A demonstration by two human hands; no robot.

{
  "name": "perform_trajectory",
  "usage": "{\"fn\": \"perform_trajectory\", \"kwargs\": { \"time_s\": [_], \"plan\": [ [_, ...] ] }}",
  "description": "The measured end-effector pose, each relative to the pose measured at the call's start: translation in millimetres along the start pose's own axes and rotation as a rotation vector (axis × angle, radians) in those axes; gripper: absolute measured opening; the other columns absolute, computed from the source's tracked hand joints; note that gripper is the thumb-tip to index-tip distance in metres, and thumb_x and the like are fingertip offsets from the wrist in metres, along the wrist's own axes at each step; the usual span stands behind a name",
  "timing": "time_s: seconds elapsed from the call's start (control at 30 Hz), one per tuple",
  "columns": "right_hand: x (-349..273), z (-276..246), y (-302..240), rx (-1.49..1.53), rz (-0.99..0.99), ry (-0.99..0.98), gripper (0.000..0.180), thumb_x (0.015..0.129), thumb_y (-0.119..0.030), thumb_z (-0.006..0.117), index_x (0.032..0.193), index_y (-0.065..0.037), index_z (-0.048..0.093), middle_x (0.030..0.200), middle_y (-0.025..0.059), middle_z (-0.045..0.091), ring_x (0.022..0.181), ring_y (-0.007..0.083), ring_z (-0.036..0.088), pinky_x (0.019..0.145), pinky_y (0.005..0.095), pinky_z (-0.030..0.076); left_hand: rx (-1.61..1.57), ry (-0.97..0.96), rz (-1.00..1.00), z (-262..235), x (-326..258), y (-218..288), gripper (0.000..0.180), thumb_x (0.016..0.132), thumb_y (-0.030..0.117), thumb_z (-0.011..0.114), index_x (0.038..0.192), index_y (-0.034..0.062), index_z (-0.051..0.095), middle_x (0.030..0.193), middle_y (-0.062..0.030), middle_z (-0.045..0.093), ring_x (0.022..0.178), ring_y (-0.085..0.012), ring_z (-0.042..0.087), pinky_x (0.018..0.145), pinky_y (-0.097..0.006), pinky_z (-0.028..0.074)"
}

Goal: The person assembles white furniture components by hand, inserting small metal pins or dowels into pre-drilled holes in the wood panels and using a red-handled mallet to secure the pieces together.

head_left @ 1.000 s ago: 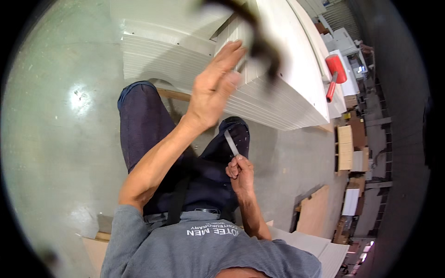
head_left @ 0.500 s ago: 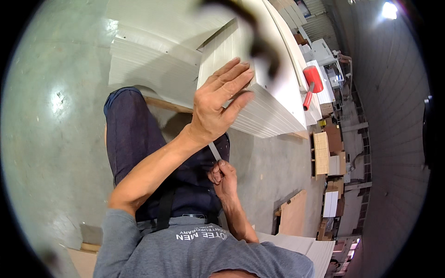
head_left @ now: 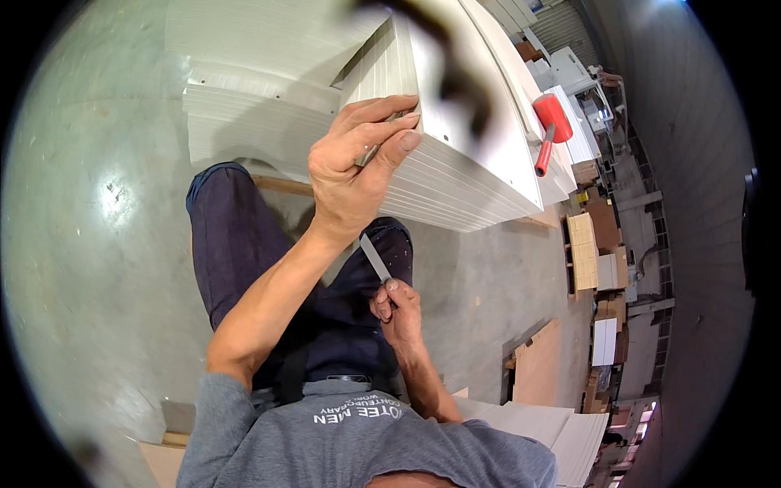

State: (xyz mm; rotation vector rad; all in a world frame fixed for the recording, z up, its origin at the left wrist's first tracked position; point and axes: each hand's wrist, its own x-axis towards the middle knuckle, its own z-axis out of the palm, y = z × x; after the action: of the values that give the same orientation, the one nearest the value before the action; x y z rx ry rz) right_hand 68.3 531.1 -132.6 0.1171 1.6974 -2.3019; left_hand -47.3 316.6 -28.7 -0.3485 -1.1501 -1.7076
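My left hand (head_left: 351, 167) reaches up to the near corner of a stack of white panels (head_left: 464, 183). Its fingers and thumb are bent together at the upper panel edges, touching the corner. Lower down, in front of my thighs, my right hand (head_left: 397, 311) is closed around the end of a flat grey metal strip (head_left: 375, 259), shaped like a file or blade. The strip points up and to the left, apart from the panels. Whether it has teeth or a cutting edge is too small to tell.
A red mallet (head_left: 552, 119) lies on the panels at the right. Another white panel stack (head_left: 252, 118) stands at the upper left. Beyond the grey floor are pale stacked boards (head_left: 582, 252) and a brown board (head_left: 537, 366). A dark blurred shape hangs across the top.
My left hand has shifted slightly left, its fingers going from stretched over the corner to bent at the edge. More of the metal strip now shows in my right hand.
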Motion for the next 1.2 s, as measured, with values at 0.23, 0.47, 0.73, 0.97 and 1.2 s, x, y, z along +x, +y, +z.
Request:
{"fn": "perform_trajectory", "kwargs": {
  "time_s": [0.23, 0.47, 0.73, 0.97, 1.2],
  "plan": [
    [-4, 21, -28, 0.031, -0.06, -0.055, 0.033, 0.097, -0.022, 0.056, 0.071, -0.001, 0.059, 0.052, 0.0019, 0.046, 0.046, 0.0106, 0.038, 0.05, 0.0284, 0.03, -0.087, 0.164, -0.426, -7, -4, 8, 0.013, 0.092, 0.01, 0.065, 0.093, -0.0018, 0.071, 0.098, -0.0075, 0.071, 0.085, -0.0101, 0.062, 0.075, -0.024, 0.049],
    [2, 96, -95, 0.025, -0.249, -0.259, 0.037, 0.098, -0.023, 0.054, 0.07, 0.001, 0.059, 0.051, 0.0033, 0.047, 0.047, 0.0098, 0.038, 0.049, 0.0268, 0.03, -0.032, 0.073, -0.496, -50, -25, 44, 0.026, 0.095, 0.023, 0.058, 0.091, -0.002, 0.065, 0.076, -0.0056, 0.063, 0.07, -0.0102, 0.057, 0.062, -0.024, 0.042],
    [22, 153, -121, -0.063, -0.245, -0.257, 0.038, 0.098, -0.024, 0.053, 0.071, 0.0, 0.063, 0.05, 0.0018, 0.048, 0.045, 0.0079, 0.04, 0.046, 0.0235, 0.031, -0.153, -0.095, -0.664, -28, 13, 61, 0.036, 0.094, 0.023, 0.062, 0.065, 0.0034, 0.055, 0.057, -0.0004, 0.052, 0.05, -0.0062, 0.046, 0.047, -0.022, 0.036],
    [37, 163, -139, 0.0, -0.236, -0.225, 0.041, 0.101, -0.025, 0.045, 0.067, -0.005, 0.058, 0.043, -0.0006, 0.041, 0.041, 0.0098, 0.034, 0.05, 0.0271, 0.035, -0.292, -0.073, -0.732, -8, 36, 46, 0.034, 0.091, 0.016, 0.062, 0.06, 0.0046, 0.054, 0.053, -0.0007, 0.051, 0.045, -0.006, 0.044, 0.043, -0.024, 0.036],
    [43, 160, -139, 0.08, -0.18, -0.218, 0.039, 0.099, -0.023, 0.048, 0.067, -0.005, 0.058, 0.043, -0.0002, 0.042, 0.039, 0.0101, 0.035, 0.047, 0.026, 0.032, -0.223, -0.049, -0.727, -2, 37, 43, 0.032, 0.091, 0.015, 0.062, 0.062, 0.0041, 0.056, 0.054, -0.0005, 0.052, 0.046, -0.0063, 0.045, 0.044, -0.023, 0.037]
  ]
}}
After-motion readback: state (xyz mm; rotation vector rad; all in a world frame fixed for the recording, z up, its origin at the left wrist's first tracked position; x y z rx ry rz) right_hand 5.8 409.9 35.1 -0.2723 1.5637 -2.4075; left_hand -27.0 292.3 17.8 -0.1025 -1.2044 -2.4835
